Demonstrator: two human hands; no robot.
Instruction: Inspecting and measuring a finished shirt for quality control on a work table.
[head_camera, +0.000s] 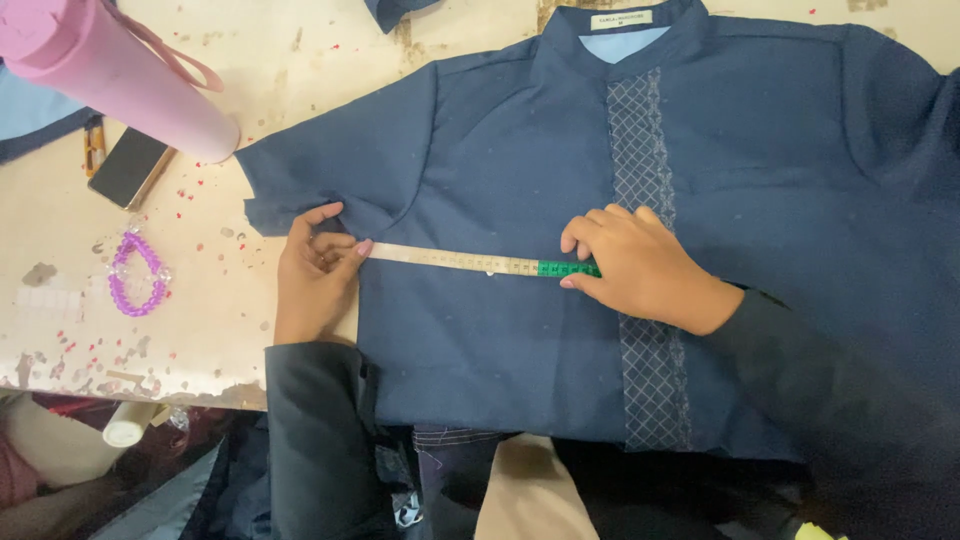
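**poster1:** Dark sleeves are filling the bottom of the shot, closest to the lens, and from them both hands are being reached up onto a navy shirt that's being kept flat on a worn pale table. What's being held, exactly?

**poster2:** Measuring tape, cream with a green end section. It's being stretched straight across the chest, so its long axis is running side to side, from one grip to the other. At the left hand the cream end is being pinched between thumb and fingers, right at the side seam just under the sleeve. At the right hand the green end is being pressed down under flattened fingertips; whether it's also being pinched there can't be told, since the fingers are covering it.

**poster1:** So which way is the tape lying from each grip?

**poster2:** From the left grip it's being run out toward the patterned placket; from the right grip it's being run back toward the shirt's edge. The right hand is being rested on the placket itself, so it's the nearer one to the shirt's centre line.

**poster1:** Other stuff?

**poster2:** Beyond the left grip, off the shirt: a purple bead bracelet, a dark phone and a pink bottle, all well apart from the tape.
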